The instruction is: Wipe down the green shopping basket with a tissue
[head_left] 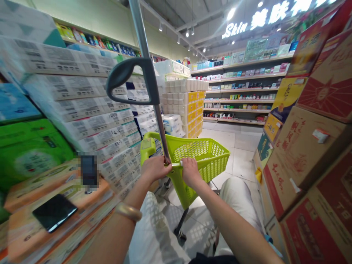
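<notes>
Shop floor (244, 161) looks smooth, boxes (310, 146) stacked along my right. My guess: the cart (180, 192) could roll off on its wheels (180, 235) if I pull unevenly, or the pole (144, 35) could tip if its foot's loose. Left grip (156, 168)'s closed on that foot, right grip (191, 171) curled over the cart's rim. Cart's between my knees, its basket beyond both.

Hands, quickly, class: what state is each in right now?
Left hand: curled at the foot of the pole; whether it grips it cannot be told.
Right hand: closed, holding the near rim of the basket.
</notes>
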A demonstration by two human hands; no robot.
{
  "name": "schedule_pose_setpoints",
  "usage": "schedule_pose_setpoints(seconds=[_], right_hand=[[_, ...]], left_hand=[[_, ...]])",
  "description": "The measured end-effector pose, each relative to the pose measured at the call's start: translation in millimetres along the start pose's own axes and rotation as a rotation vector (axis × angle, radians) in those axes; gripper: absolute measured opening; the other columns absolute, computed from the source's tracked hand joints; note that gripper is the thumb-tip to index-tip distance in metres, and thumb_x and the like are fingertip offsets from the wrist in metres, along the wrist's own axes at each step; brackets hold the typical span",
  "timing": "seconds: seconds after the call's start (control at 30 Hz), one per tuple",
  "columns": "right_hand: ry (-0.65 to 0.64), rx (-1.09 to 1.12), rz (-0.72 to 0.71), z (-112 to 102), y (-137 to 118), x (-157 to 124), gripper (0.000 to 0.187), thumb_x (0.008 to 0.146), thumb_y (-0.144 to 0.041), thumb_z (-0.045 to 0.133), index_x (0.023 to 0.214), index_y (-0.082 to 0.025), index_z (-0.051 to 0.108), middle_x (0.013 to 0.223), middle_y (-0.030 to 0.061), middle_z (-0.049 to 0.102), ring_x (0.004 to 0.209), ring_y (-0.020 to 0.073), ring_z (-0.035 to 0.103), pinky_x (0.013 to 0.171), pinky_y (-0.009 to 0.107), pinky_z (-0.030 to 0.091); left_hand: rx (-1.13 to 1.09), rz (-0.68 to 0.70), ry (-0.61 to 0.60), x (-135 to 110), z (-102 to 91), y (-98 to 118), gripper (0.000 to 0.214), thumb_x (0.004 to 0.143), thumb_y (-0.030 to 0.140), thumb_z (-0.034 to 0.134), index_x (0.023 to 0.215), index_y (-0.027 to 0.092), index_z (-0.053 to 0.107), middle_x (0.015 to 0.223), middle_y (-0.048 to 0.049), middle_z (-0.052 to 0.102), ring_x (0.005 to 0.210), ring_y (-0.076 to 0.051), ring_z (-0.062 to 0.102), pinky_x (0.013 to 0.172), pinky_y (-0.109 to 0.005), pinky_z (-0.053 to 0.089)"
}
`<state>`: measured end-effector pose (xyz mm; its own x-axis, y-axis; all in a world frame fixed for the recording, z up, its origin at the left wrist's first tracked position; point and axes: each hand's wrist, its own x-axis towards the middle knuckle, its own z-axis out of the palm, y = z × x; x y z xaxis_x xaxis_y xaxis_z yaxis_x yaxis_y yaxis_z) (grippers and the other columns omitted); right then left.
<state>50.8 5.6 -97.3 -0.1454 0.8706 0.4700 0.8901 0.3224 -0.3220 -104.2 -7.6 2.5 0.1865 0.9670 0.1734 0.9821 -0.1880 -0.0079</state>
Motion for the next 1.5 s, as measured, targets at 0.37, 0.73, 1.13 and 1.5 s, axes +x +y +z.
schedule_pose_setpoints(seconds=[0.37, 0.73, 1.13, 1.5], right_hand=[[-0.086, 0.01, -0.121, -3, -2, 7, 0.031, 0.085, -0.01, 0.043, 0.113, -0.019, 0.053, 0.108, 0.009, 0.058, 0.098, 0.0224, 0.049, 0.086, 0.034, 0.035], [-0.082, 0.046, -0.133, 0, -39, 21, 0.025, 0.085, -0.014, 0.045, 0.108, -0.019, 0.055, 0.104, 0.0093, 0.058, 0.094, 0.0241, 0.05, 0.082, 0.036, 0.036], [-0.105, 0.036, 0.004, 7, 17, 13, 0.034, 0.08, -0.008, 0.048, 0.112, -0.017, 0.054, 0.108, 0.01, 0.057, 0.099, 0.0228, 0.049, 0.088, 0.034, 0.034], [-0.114, 0.14, -0.133, 2, -15, 17, 0.036, 0.08, -0.009, 0.047, 0.113, -0.022, 0.054, 0.108, 0.005, 0.06, 0.098, 0.0198, 0.051, 0.083, 0.03, 0.035]], left_hand=[[0.038, -0.039, -0.025, 1, -1.6, -10, 0.034, 0.082, 0.043, 0.042, 0.087, 0.024, 0.07, 0.091, -0.0068, 0.074, 0.088, -0.026, 0.068, 0.072, -0.031, 0.05], [0.074, -0.054, -0.025, 4, -1.2, -15, 0.036, 0.083, 0.042, 0.04, 0.091, 0.023, 0.07, 0.091, -0.0093, 0.073, 0.087, -0.028, 0.068, 0.072, -0.033, 0.049], [0.127, -0.056, -0.001, 3, -0.7, -20, 0.037, 0.084, 0.041, 0.037, 0.098, 0.024, 0.067, 0.091, -0.0076, 0.073, 0.086, -0.026, 0.068, 0.069, -0.031, 0.047], [0.086, -0.002, 0.055, -5, 1.7, -27, 0.031, 0.084, 0.042, 0.039, 0.086, 0.023, 0.063, 0.083, -0.0061, 0.071, 0.081, -0.025, 0.066, 0.069, -0.032, 0.046]])
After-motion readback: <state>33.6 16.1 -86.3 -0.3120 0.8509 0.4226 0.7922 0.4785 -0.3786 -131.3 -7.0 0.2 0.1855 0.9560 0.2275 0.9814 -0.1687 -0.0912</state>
